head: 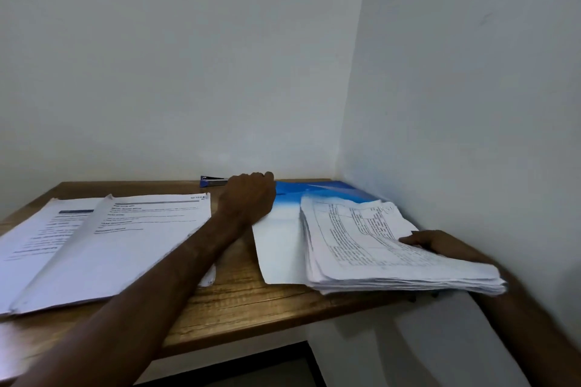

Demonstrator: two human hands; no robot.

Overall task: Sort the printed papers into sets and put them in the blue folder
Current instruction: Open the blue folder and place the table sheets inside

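Observation:
A blue-and-white folder (pixel 283 229) lies at the back right of the wooden table (pixel 239 302), against the corner of the walls. My left hand (pixel 248 195) reaches to the folder's far left corner, fingers curled over its edge. A thick stack of printed papers (pixel 377 254) rests on the folder's right part and juts past the table's front edge. My right hand (pixel 434 243) grips that stack at its right side, thumb on the top sheet. Two sets of printed papers (pixel 94 245) lie overlapped on the table's left half.
A blue stapler (pixel 213 181) sits at the table's back edge, just left of my left hand. White walls close the table in at the back and on the right. The table's front edge drops off below the stack.

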